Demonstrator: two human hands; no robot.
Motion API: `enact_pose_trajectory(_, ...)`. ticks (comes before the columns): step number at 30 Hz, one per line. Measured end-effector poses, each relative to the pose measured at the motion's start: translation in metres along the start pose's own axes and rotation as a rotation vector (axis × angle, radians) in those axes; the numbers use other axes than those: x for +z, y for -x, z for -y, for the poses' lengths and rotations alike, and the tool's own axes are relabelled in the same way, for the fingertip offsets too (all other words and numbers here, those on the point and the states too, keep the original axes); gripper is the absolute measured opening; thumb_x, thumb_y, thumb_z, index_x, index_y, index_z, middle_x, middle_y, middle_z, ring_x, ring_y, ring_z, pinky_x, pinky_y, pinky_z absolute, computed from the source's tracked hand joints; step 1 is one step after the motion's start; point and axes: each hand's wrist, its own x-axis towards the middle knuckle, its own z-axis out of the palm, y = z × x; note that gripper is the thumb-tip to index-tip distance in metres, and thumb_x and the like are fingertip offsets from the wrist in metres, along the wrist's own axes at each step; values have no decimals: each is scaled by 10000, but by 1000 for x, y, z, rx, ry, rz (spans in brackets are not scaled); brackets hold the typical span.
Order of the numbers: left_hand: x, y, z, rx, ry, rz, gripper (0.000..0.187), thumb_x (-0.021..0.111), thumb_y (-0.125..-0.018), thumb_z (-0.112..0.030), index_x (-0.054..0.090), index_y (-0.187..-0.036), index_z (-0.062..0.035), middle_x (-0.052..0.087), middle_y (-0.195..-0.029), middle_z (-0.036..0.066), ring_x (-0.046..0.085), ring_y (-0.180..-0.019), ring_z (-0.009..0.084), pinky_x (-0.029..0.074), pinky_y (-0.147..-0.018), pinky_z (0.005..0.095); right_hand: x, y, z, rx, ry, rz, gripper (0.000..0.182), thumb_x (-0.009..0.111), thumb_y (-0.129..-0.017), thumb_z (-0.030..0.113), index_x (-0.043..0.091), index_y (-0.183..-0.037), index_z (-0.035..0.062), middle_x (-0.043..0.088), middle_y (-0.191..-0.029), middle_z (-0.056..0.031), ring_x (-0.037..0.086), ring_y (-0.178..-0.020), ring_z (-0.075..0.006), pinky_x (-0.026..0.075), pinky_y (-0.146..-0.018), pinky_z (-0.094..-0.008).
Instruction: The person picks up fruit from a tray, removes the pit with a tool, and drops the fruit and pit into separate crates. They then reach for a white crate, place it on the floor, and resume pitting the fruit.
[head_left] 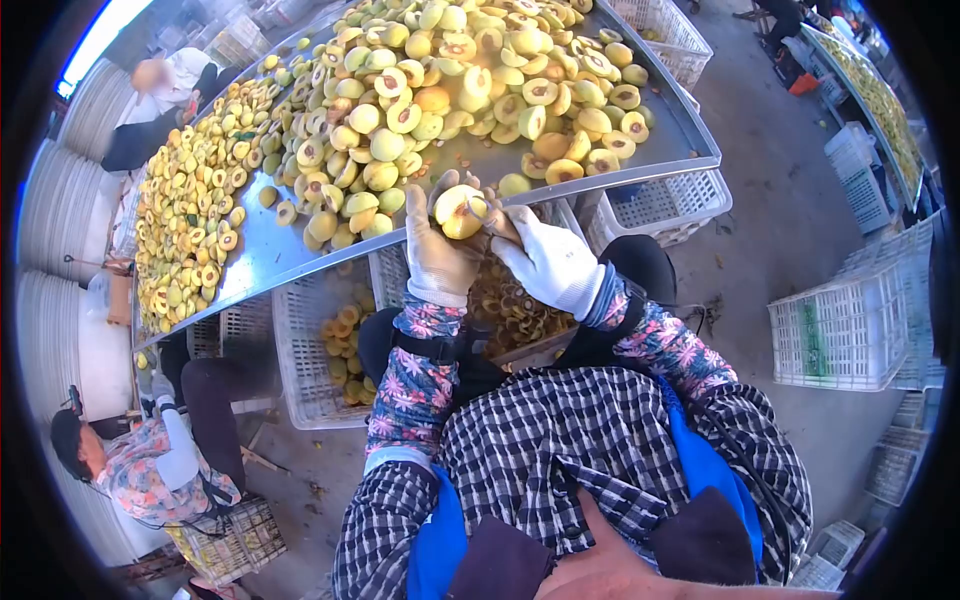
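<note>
A yellow peach [460, 212], its cut face showing the reddish-brown pit area, rests in the fingers of my left hand [440, 245]. That hand wears a stained, pale glove and is closed around the fruit. My right hand [548, 262], in a white glove with brownish fingertips, closes on a small hand tool [484, 208] whose tip is against the peach; most of the tool is hidden by the fingers. Both hands are at the near edge of a metal table [460, 212]. Just beyond them lies a large heap of halved peaches [385, 145].
White plastic crates stand under the table, one holding peach pieces [345, 340]. Below my hands is a container of dark scraps [515, 310]. More crates [835, 325] stand at right. A person [170, 450] sits at lower left, another [165, 100] at upper left.
</note>
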Motion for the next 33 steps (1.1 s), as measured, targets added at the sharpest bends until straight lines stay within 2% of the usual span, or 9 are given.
enact_pose_trajectory(6,16,4,21,135,-99,-21,408,538,-932,-440,517,-1119,-78,609,-1091,160,590,-1018,342,486,-918,491,14,4,1,-93,127,-168,415,622,-883,216,454,-1153,-52,620,-702,-208,623,-612,-380,495,-518,-428)
enact_pose_trajectory(15,16,12,34,269,-179,-106,288,519,-955,-324,516,-1076,-63,604,-1068,134,581,-1025,311,462,-970,472,-8,4,14,75,202,180,329,571,-907,219,432,-1094,-12,623,-750,-214,623,-638,-388,492,-544,-448)
enact_pose_trajectory(20,19,18,40,401,-381,-99,250,491,-978,-288,523,-1083,-64,564,-1112,107,564,-1059,266,462,-981,435,17,13,-9,25,-155,88,357,586,-901,204,422,-1120,-25,610,-744,-232,621,-688,-409,497,-587,-443)
enact_pose_trajectory(25,23,15,39,405,-362,-79,289,499,-969,-322,525,-1049,-45,584,-1084,123,579,-1012,281,487,-945,455,-1,3,-3,102,-129,186,333,555,-922,209,420,-1119,-23,618,-801,-252,616,-751,-429,492,-634,-455)
enact_pose_trajectory(27,19,14,32,222,-270,-146,328,520,-958,-363,523,-1031,-43,588,-1071,136,585,-995,286,501,-914,467,-13,1,0,150,-162,332,406,522,-932,251,395,-1167,-55,615,-917,-308,608,-843,-457,497,-690,-468)
enact_pose_trajectory(29,14,13,31,238,-312,-158,351,553,-939,-393,536,-995,-46,603,-1018,144,608,-925,296,519,-859,472,-8,2,-15,118,-128,363,430,514,-946,281,393,-1212,-36,636,-832,-234,645,-768,-370,510,-629,-406)
enact_pose_trajectory(31,16,12,24,71,-401,-157,332,579,-927,-383,556,-964,-53,619,-944,138,624,-856,305,525,-827,465,-16,-2,-15,446,-658,605,390,500,-963,337,432,-1185,24,584,-709,-98,602,-593,-201,469,-506,-308)
enact_pose_trajectory(32,17,14,24,55,-403,-154,310,608,-910,-374,567,-925,-67,627,-880,131,637,-792,309,536,-775,463,-23,0,-12,535,-915,685,340,499,-971,393,482,-1109,83,469,-634,4,455,-470,-77,354,-406,-225)
enact_pose_trajectory(33,19,15,23,50,-397,-149,310,608,-910,-374,567,-925,-67,627,-880,131,637,-792,309,536,-775,463,-24,2,-11,540,-908,681,340,499,-971,393,482,-1109,83,469,-634,4,455,-470,-77,354,-406,-225)
